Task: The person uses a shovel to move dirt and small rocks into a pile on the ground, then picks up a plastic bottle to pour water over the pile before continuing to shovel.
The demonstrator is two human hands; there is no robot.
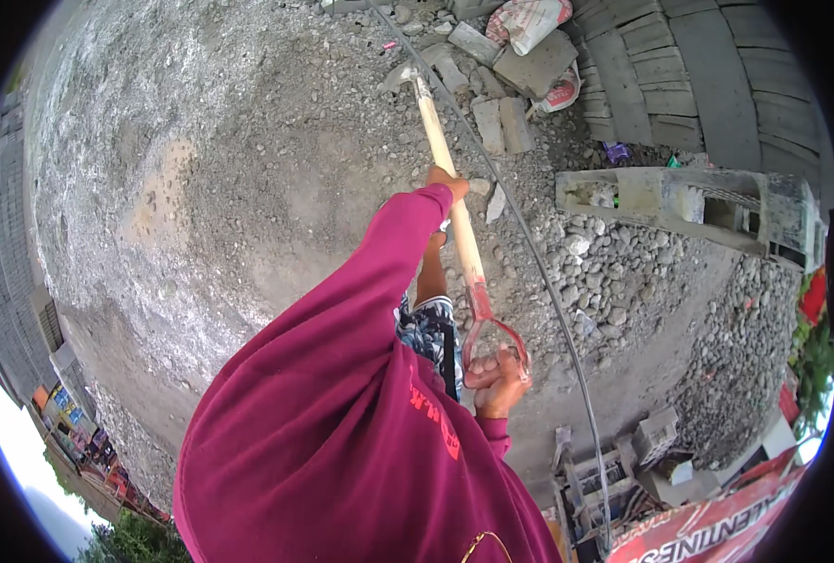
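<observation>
I hold a shovel (467,246) with a pale wooden shaft and a red D-shaped grip (478,305). My left hand (449,180) is closed round the middle of the shaft. Lower down, my right hand (499,383) wraps the crossbar of the red grip. The shaft slants up and away to the blade end (401,77), which is dusty grey and hard to tell from the gravelly ground beside broken blocks. Maroon sleeves cover both my arms. My leg and patterned shorts (426,324) show under the left arm.
A dark cable (529,235) runs along the shovel's right side. Broken concrete blocks (503,125) and torn sacks (527,23) lie at the far end. To the right are a hollow grey block form (665,199), a stone pile (604,272) and stacked blocks (614,75).
</observation>
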